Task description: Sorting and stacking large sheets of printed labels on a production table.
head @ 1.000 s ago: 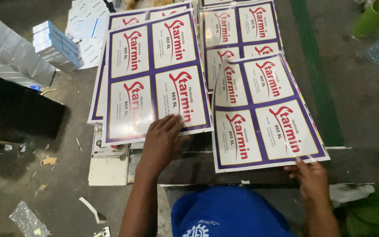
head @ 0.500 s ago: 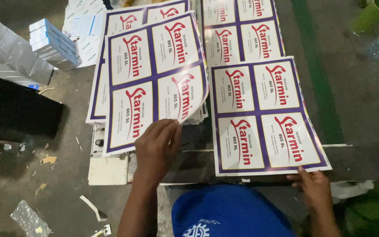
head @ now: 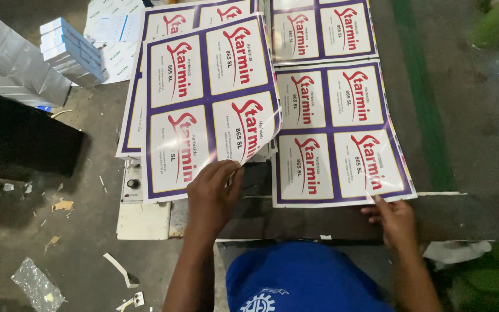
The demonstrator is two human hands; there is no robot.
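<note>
Stack of white-blue boxes (head: pixel 73 51) upper left; crumpled plastic scrap (head: pixel 37 287) on floor; green strip (head: pixel 420 98) right.

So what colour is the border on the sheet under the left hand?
Purple, around white panels on the label sheet; clearest in the head view.

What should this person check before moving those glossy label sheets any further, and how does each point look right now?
1. Left hand has the lifted label sheet by its bottom edge: ok.
2. That sheet lies flat: not ok, its right corner curls upward.
3. Right hand touches the bottom corner of the right-hand label sheet: ok.
4. Right-hand sheet lies flat: ok.
5. Only one sheet is in the left grip: cannot tell, more sheets lie stacked beneath.
6. Stack of small boxes stands apart from the sheets: ok.
</note>
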